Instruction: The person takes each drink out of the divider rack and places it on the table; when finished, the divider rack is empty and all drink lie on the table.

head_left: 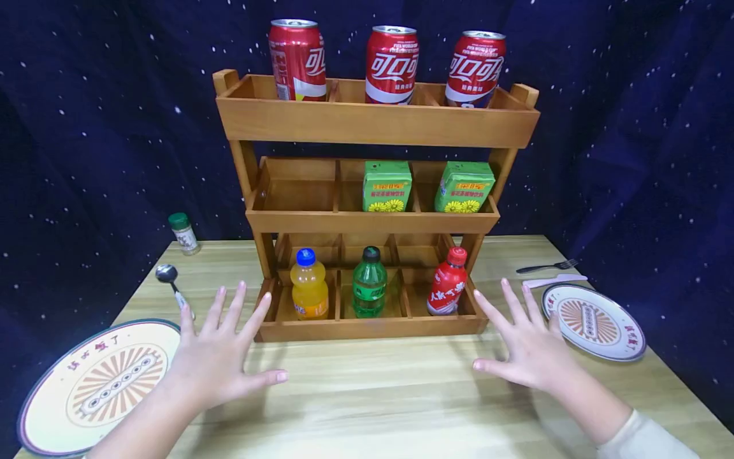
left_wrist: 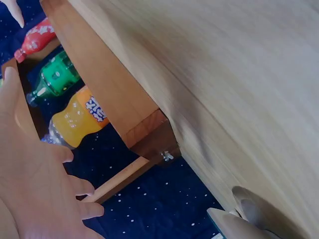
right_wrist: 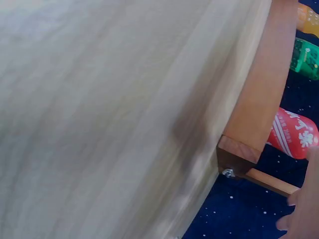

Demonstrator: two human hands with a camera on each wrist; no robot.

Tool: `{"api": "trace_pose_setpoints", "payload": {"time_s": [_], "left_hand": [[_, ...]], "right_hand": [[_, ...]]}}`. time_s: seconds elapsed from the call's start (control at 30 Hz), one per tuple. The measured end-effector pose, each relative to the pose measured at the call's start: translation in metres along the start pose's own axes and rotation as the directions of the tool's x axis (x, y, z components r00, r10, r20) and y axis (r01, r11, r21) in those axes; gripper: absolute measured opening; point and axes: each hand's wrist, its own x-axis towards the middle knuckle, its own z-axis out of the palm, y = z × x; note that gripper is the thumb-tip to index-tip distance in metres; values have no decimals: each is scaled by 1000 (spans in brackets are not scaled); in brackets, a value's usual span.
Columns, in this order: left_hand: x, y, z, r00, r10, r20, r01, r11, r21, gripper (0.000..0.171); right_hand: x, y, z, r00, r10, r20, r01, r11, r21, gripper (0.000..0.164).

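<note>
Left hand (head_left: 220, 366) and right hand (head_left: 533, 352), spread wide at eight and four o'clock from the green bottle (head_left: 369, 284), should reach gently.

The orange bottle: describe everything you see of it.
The orange bottle has a blue cap on, a waisted, plastic-looking body, orange contents and a lettered orange label. It stands upright in the front left compartment of the bottom tier in the head view, base hidden behind the front board. Neither left hand nor right hand touches it.
</note>
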Motion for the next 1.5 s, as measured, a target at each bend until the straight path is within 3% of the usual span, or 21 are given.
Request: {"api": "trace_pose_setpoints", "payload": {"time_s": [0.1,0.17,0.2,0.27,0.37,0.43,0.53,0.6,0.7,0.87,1.03,1.17,1.33,1.4,1.5], "left_hand": [[4,-4,1,999,-34,-11,34,998,-45,104],[10,-8,2,997,-77,1,76,985,-156,101],[13,-9,3,995,-101,19,103,965,-241,100],[21,-13,5,987,-148,63,160,889,-428,97],[31,-17,10,965,-217,151,262,710,-653,92],[37,-19,15,942,-259,212,329,608,-722,89],[43,-22,25,906,-311,287,413,499,-762,85],[45,-23,32,887,-326,328,450,441,-777,80],[47,-22,41,870,-316,378,479,365,-798,69],[46,-15,53,866,-294,405,484,285,-827,55],[46,-12,56,867,-289,405,475,238,-847,52],[45,-11,57,864,-283,417,480,214,-850,51],[46,-11,56,860,-282,425,487,203,-850,52],[47,-12,56,860,-284,424,486,203,-850,52],[48,-12,57,861,-285,420,484,212,-849,52]], "right_hand": [[6,1,-4,1000,-6,-10,6,999,35,99],[11,2,-7,999,-11,-33,15,993,115,97],[15,3,-8,999,-13,-49,22,984,176,96],[22,4,-9,997,-15,-79,39,950,309,93],[33,6,-9,994,9,-109,47,863,504,84],[39,5,-9,994,47,-100,23,793,609,78],[50,3,-6,991,113,-70,-25,679,734,73],[58,1,-2,988,150,-47,-56,614,788,73],[68,-2,7,983,184,-22,-84,548,832,77],[81,-7,23,982,189,-16,-82,500,862,83],[90,-13,31,979,199,-32,-67,469,881,78],[89,-21,26,974,220,-46,-57,441,896,65],[88,-33,16,966,253,-62,-46,400,915,54],[90,-30,23,962,263,-75,-35,392,919,54],[92,-25,36,954,286,-90,-18,354,935,54]]}}
